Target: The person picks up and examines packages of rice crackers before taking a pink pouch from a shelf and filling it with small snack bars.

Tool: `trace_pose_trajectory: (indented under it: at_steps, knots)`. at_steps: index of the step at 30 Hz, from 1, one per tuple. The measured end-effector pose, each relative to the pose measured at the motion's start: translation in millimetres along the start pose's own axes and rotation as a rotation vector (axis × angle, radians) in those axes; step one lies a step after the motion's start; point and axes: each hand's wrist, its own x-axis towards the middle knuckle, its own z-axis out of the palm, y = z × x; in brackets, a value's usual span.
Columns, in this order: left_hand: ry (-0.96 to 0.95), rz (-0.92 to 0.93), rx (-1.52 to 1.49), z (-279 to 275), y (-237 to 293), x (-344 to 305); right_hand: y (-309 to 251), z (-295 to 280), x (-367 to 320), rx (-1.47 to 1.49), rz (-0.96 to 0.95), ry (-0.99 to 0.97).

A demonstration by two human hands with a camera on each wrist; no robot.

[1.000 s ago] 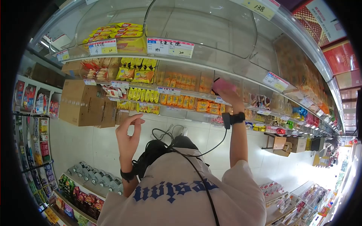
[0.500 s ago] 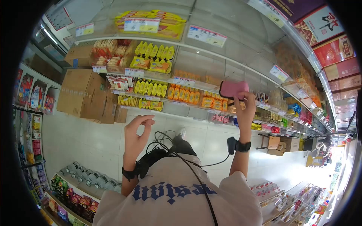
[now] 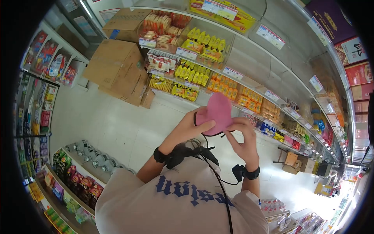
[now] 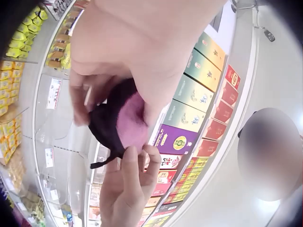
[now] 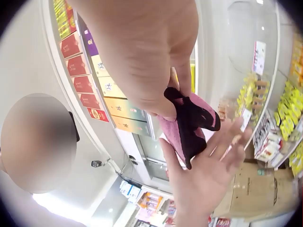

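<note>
Since the pink pad (image 3: pixel 218 112) sits at chest height between both hands, well off the snack shelves (image 3: pixel 233 73), I'd guess it's held that way to get at its black backing. The left hand (image 3: pixel 186 130) cradles it, thumb on the pink face and fingers spread behind, while the right hand (image 3: pixel 243 142) has its fingers pinching the black edge. It looks soft and rounded, with a thin black strap (image 4: pixel 102 163) dangling.

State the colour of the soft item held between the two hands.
The soft item is pink with black trim; the left wrist view shows both best.
</note>
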Motion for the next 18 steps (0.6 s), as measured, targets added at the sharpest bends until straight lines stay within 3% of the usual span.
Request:
trace_pose_trajectory:
  at_steps: [5,8,12,16,18]
  knots:
    - [0.218,0.074,0.165,5.9,2.6,-13.4,-4.0,-4.8,-2.8,-0.117,0.054,0.024]
    - [0.278,0.165,0.244,9.4,-1.9,-14.4,13.3,-8.6,-16.7,0.326,0.176,0.277]
    - [0.24,0.139,0.281,26.0,-2.8,-18.5,6.3,-16.8,-19.8,0.387,0.122,0.109]
    - [0.243,0.111,0.286,43.9,-1.1,-21.2,19.5,-26.2,-26.6,0.42,0.092,0.143]
    - [0.245,0.111,0.307,49.1,0.5,-21.7,36.5,-27.1,-37.3,0.329,0.211,0.082]
